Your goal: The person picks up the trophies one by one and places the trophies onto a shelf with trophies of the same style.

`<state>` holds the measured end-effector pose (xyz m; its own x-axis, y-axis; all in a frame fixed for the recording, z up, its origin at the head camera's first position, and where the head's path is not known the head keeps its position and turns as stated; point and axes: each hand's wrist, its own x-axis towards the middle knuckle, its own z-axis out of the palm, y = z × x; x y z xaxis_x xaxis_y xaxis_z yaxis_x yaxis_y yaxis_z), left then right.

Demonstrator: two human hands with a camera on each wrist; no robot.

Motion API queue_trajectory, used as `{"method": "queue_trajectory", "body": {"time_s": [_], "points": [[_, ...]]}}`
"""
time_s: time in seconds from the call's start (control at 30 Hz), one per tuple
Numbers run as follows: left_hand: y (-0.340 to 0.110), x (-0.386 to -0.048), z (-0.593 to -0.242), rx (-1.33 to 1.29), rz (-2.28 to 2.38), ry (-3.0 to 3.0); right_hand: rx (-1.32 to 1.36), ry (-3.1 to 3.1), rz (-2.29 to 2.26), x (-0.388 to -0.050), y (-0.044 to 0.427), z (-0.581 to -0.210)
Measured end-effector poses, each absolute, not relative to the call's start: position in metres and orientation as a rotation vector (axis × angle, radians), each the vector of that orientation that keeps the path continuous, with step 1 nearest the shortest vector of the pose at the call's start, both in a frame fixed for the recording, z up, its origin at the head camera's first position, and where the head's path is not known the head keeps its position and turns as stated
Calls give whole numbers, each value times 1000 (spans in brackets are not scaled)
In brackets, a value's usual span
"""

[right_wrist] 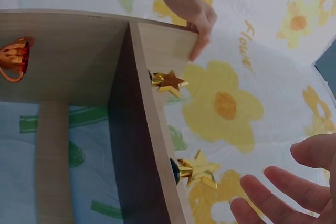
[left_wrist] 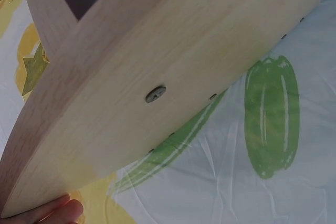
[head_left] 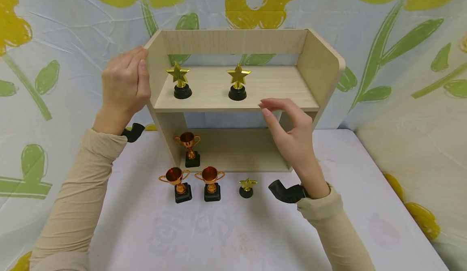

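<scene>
Currently, the shelf [head_left: 270,80] is gripped at its left side by the left hand [head_left: 125,78], while nothing is held by the right hand [head_left: 296,136], its thumb and fingers slightly parted. The right star [head_left: 238,85], set toward the shelf's near edge just left of those fingertips, could be knocked over by a careless sweep; the left star [head_left: 180,79] could be toppled if the shelf is jerked.
</scene>
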<state>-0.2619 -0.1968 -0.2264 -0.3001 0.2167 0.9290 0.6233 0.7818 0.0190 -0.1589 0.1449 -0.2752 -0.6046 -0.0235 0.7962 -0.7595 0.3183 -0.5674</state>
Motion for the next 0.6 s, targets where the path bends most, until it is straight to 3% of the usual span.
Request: {"method": "queue_trajectory", "body": {"time_s": [0.6], "points": [[-197,-261,-227,-639,-455,-1879,656,-1941,1364,-138,153,-302]]}}
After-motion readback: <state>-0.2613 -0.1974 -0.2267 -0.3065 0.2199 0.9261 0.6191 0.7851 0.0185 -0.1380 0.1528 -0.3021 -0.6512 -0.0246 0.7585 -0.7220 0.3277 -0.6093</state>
